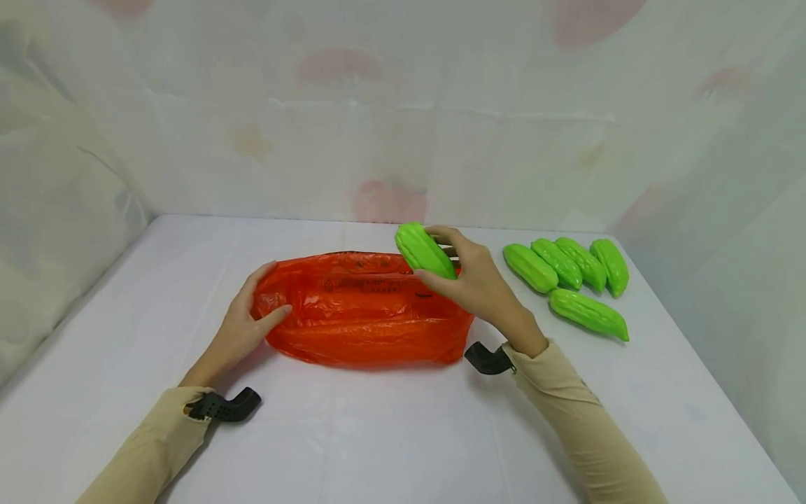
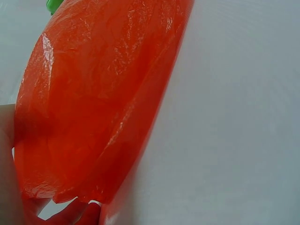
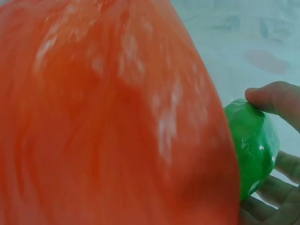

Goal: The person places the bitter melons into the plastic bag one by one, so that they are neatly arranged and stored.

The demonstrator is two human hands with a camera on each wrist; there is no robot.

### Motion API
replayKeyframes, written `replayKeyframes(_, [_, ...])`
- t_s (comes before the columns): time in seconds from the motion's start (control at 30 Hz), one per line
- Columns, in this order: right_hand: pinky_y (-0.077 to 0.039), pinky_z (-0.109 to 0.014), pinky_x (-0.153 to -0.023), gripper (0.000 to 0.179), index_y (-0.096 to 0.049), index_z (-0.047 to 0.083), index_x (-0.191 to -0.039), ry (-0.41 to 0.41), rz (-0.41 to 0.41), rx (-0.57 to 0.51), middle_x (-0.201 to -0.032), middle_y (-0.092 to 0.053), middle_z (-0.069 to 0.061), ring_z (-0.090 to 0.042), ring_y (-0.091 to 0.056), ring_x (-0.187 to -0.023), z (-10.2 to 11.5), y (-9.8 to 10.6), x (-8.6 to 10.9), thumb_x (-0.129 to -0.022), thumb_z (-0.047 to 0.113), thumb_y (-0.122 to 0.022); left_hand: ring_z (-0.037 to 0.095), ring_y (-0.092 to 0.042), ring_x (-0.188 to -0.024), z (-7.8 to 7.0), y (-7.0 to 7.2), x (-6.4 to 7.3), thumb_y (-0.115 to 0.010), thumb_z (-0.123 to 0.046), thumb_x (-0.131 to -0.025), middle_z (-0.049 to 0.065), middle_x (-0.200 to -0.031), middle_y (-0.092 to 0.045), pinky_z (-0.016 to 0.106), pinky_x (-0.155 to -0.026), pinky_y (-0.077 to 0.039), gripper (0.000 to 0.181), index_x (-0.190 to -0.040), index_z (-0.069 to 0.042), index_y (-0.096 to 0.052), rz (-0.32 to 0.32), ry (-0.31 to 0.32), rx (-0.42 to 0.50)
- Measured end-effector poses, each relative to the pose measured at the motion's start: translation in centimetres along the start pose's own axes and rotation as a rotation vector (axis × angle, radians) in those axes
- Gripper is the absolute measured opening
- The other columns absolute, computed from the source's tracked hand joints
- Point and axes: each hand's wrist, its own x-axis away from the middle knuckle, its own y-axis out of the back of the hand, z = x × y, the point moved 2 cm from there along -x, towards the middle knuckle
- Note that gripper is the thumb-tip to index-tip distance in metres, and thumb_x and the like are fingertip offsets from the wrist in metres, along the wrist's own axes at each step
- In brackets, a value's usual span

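Observation:
An orange-red plastic bag (image 1: 365, 322) lies spread on the white table. My left hand (image 1: 242, 325) holds its left end, with the thumb on top and the other fingers behind the plastic. Over the bag's upper right edge, my right hand (image 1: 481, 287) grips a bright green bitter melon (image 1: 422, 248) between thumb and fingers. In the right wrist view, the bag (image 3: 117, 122) covers part of that bitter melon (image 3: 255, 145). The left wrist view shows fingertips (image 2: 70, 213) through the thin red film at the bag's end.
Several more green bitter melons (image 1: 560, 262) lie at the right of the table, most side by side, with one bitter melon (image 1: 588, 315) in front of them. A pale patterned curtain (image 1: 441, 161) hangs behind the white table (image 1: 403, 427).

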Motion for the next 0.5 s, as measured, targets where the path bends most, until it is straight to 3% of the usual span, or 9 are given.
replayKeyframes(0.5, [-0.057, -0.034, -0.08, 0.06, -0.046, 0.01, -0.14, 0.009, 0.071, -0.053, -0.135, -0.058, -0.009, -0.025, -0.067, -0.1, 0.9, -3.2, -1.0, -0.089, 0.019, -0.074, 0.039, -0.038, -0.135, -0.4, 0.0, 0.1, -0.065, -0.011, -0.092, 0.018, -0.155, -0.036, 0.071, -0.106, -0.031, 0.08, -0.158, -0.02, -0.021, 0.002, 0.001, 0.019])
